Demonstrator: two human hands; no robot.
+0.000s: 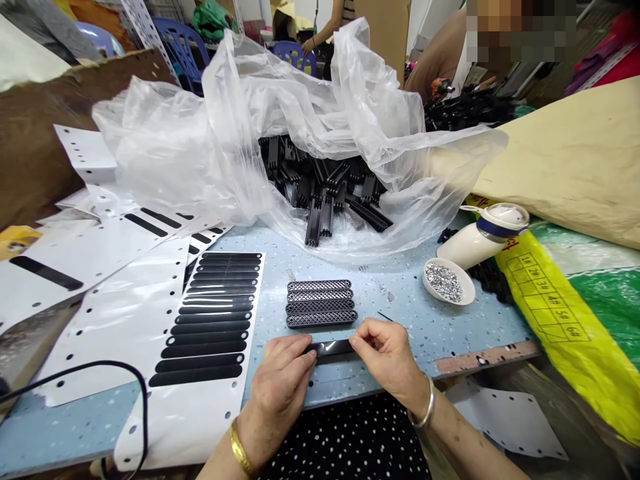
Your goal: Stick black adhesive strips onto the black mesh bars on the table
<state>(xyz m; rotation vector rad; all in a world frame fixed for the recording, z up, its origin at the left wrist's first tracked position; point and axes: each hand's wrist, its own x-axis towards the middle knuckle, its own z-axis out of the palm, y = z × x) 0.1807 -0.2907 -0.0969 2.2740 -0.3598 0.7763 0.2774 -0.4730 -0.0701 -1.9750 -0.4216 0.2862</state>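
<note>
Glossy black strips (213,319) are lying in a row on a white sheet (190,427) at nine o'clock from the dark strip (333,347) held between the hands. At twelve o'clock, four latticed bars (321,307) are resting side by side on the blue surface (425,337). The dark strip is lying level near the front edge, probably light, smooth and somewhat slippery, so its ends are offering the best hold; whether a stiffer part is sitting beneath it is hard to tell. The left hand (283,373) is arching knuckles-up, fingers grasping the nine-o'clock end. The right hand (387,357) is angling in from four o'clock, thumb and forefinger pinching the other end. At two o'clock, a white bowl (467,293) is holding small silvery pieces (443,281).
</note>
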